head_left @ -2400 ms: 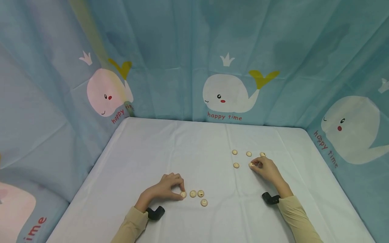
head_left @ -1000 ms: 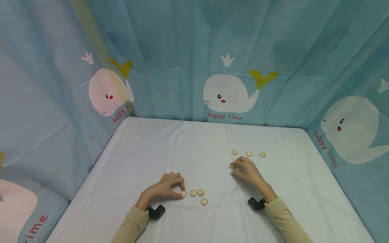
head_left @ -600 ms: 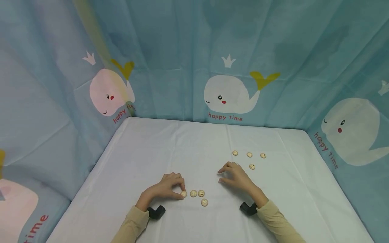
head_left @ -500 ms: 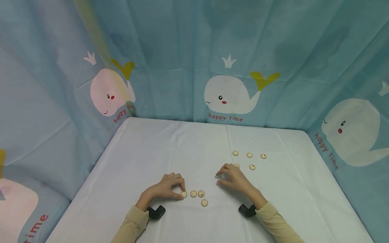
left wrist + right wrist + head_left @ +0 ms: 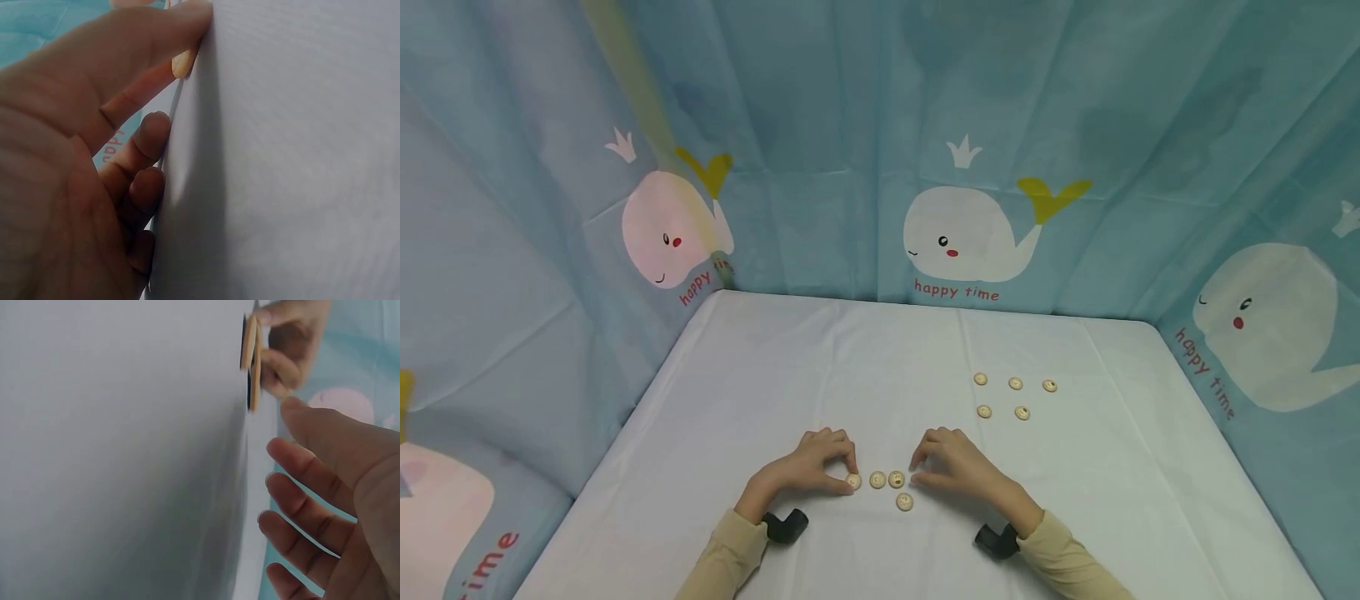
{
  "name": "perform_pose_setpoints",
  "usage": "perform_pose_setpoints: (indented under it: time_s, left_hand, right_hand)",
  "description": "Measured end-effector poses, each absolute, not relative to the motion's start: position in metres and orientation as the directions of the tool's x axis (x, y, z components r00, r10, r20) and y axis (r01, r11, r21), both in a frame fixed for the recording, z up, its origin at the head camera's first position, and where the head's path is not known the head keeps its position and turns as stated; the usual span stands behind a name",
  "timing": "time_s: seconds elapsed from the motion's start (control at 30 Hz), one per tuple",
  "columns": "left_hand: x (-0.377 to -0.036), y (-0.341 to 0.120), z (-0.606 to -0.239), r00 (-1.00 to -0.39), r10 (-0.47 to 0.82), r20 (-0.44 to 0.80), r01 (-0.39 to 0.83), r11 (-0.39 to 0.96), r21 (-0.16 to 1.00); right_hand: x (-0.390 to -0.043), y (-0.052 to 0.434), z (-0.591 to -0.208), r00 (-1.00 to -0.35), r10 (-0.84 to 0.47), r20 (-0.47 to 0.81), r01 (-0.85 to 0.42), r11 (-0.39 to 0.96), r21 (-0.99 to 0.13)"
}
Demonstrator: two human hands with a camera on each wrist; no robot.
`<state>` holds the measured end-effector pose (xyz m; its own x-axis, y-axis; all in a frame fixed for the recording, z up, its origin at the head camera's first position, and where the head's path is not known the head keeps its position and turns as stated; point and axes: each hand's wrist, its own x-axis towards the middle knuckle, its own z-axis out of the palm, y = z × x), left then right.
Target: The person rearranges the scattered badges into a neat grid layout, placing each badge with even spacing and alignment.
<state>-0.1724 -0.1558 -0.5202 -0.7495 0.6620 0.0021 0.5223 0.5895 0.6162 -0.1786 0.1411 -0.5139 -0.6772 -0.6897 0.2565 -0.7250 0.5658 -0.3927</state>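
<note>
Since a moment ago, the right hand [image 5: 951,467] has slid across the tabletop [image 5: 775,367], away from the far buttons and over to the near ones. Now it sits just beside the near group, with its fingers loose and bent a little. It holds nothing. Its fingertips [image 5: 916,468] are right next to the third button in the row [image 5: 896,479], but I cannot tell if they touch it. In the right wrist view the fingers [image 5: 300,472] are spread, with two buttons seen edge-on ahead of them.

The left hand [image 5: 808,471] has not moved. Its thumb and first finger pinch the first button [image 5: 853,481], which lies flat on the tabletop. The left wrist view shows that pinch up close, with the button's edge [image 5: 183,62] peeking out.

Next to that button is a middle one [image 5: 877,479], so three sit in a row. One more button [image 5: 904,502] lies just below the row.

Farther away on the right, five buttons [image 5: 1015,384] are laid out neatly, three in a back row and two in front. That group looks done to me. The four near buttons look like the part left to sort out.

A blue curtain with whales [image 5: 958,233] hangs all around.
</note>
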Motion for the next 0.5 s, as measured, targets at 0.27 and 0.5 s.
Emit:
perform_pose_setpoints:
  time_s: [0.27,0.5]
  left_hand:
    - [-0.172,-0.156,-0.520,-0.745,0.667,0.023,0.539,0.581,0.610]
    - [-0.172,-0.156,-0.521,-0.751,0.660,0.018,0.530,0.587,0.612]
  right_hand:
    - [-0.165,0.132,-0.509,-0.658,-0.737,0.155,-0.708,0.535,-0.461]
    - [-0.160,0.127,-0.509,-0.613,-0.780,0.125,-0.732,0.500,-0.463]
